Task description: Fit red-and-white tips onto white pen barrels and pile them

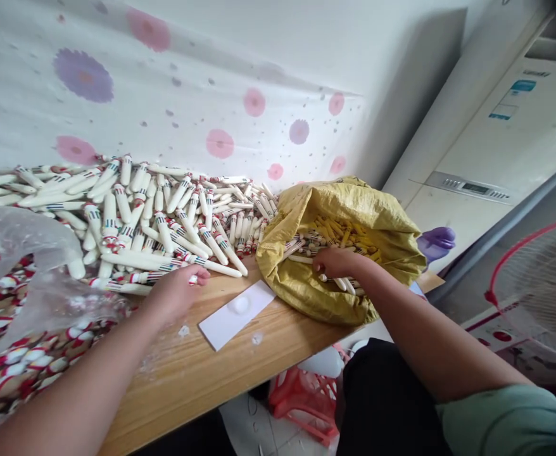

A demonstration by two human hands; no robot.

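My left hand (179, 292) is just above the wooden table, fingers curled around a small white-and-red cap (193, 279). Behind it lies a large heap of white multi-colour pens (164, 231) with striped sliders and red-and-white ends. My right hand (337, 263) reaches into the mouth of a yellow woven sack (287, 269). Its fingers are closed and point down among white pens (345, 285) inside; what they grip, if anything, is hidden. Yellow pieces (344, 233) lie deeper in the sack.
A clear plastic bag (45, 244) of red, white and brown caps (31, 364) sits at the left. On the table (173, 386) lies a white strip (225, 322) with a round clear spot. Nearby are a red plastic stool (301, 402), a fan (544, 285) and a white air conditioner (491, 164).
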